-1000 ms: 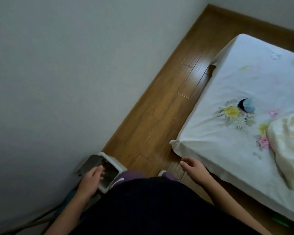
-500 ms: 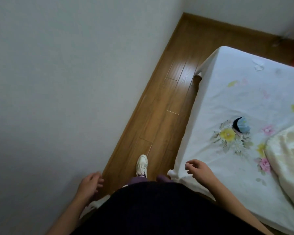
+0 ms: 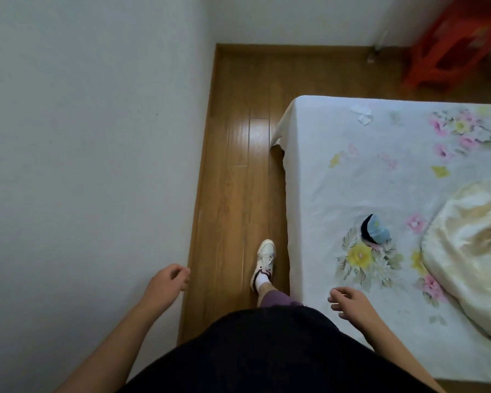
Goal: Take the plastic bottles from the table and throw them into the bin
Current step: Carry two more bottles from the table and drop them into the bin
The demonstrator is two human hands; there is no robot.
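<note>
Both the left hand and right hand hang loosely curled, holding nothing, flanking a narrow wooden floor strip between wall and bed edge.

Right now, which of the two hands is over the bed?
The right hand, empty and loosely curled, over the flowered bedsheet near its edge. The left hand, also empty, is in front of the white wall, beside the wooden floor.
</note>
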